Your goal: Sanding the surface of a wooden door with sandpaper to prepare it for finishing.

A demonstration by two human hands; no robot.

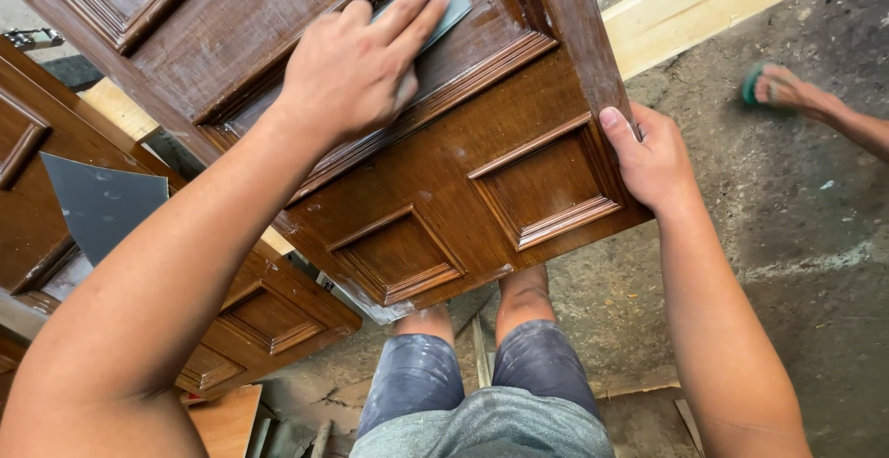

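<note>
Left hand (356,69) flat, fingers together, pressing a grey sanding sheet (449,4) onto the recessed panel of a brown panelled door (435,180); sheet mostly hidden under the fingertips, thin and floppy, likely to slide unless pressed. Door under both hands, tilted over the knees; looks stiff, heavy, glossy, best gripped at an edge. Right hand (653,157) clamped on the door's side edge, thumb on the face, fingers hidden behind. Beyond those fingers, another person's foot (787,92) on the concrete floor (796,236). No containers visible.

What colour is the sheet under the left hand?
Grey-green: the sheet shows under the left hand on the brown door panel, head view.
</note>
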